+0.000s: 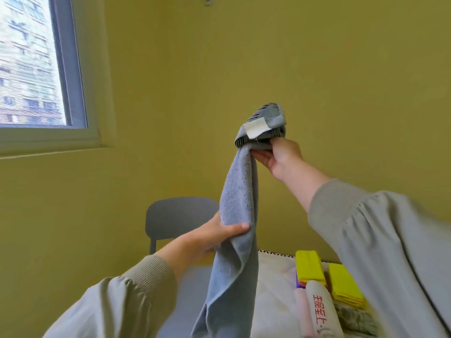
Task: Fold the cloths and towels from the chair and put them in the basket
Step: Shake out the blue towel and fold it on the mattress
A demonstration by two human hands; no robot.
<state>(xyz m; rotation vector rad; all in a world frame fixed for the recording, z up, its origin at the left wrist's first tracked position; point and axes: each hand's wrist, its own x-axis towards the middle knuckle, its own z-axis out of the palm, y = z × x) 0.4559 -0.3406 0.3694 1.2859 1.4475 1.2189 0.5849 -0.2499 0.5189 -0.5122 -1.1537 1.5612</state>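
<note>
Head camera view, looking forward and slightly up at a yellow wall point(268, 69). A person in pale grey sleeves holds a blue-grey towel point(240, 191) up in the air in front of them. The right hand point(275, 154) is raised high and grasps the towel's top end, which is bunched above the fingers and shows a white label point(256, 129). From there the towel hangs down in a long, loosely gathered strip to the bottom edge of the picture. The left hand point(219, 235) grips it partway down, thumb lying across the front of the cloth. Behind the towel stands a grey chair point(180, 215) against the wall. At lower right, folded yellow cloths point(308, 267) lie beside a rolled white towel with red characters point(319, 311) and a pale pink roll point(301, 313), all on a white surface with a dark zigzag edge point(273, 267); I cannot tell whether this is the basket. A window point(31, 62) fills the upper left.
</note>
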